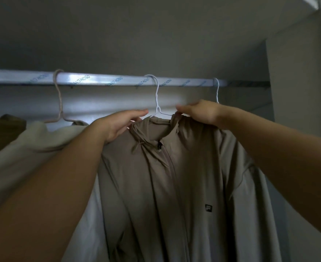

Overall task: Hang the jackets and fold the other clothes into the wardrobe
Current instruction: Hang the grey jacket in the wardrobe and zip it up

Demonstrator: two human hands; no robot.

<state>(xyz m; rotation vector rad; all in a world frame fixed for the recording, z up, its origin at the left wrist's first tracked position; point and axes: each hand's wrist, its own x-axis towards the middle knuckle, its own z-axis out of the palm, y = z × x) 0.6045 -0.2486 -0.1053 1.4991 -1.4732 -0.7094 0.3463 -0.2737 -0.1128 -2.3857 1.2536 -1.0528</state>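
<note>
A taupe zip jacket (pixel 174 186) with a small black chest logo hangs on a white wire hanger (pixel 157 99) hooked over the wardrobe rail (pixel 99 80). My left hand (pixel 121 125) holds the jacket's collar at its left shoulder, fingers curled under the cloth. My right hand (pixel 199 110) pinches the collar fabric at the right side, just beside the hanger's neck. A cream garment (pixel 33 142) hangs to the left on a beige hanger (pixel 58 95).
A third white hanger (pixel 216 91) hooks on the rail behind my right hand. The wardrobe's side wall (pixel 297 91) stands at the right. A brown object (pixel 2 133) sits at the far left. The rail carries protective film with printed text.
</note>
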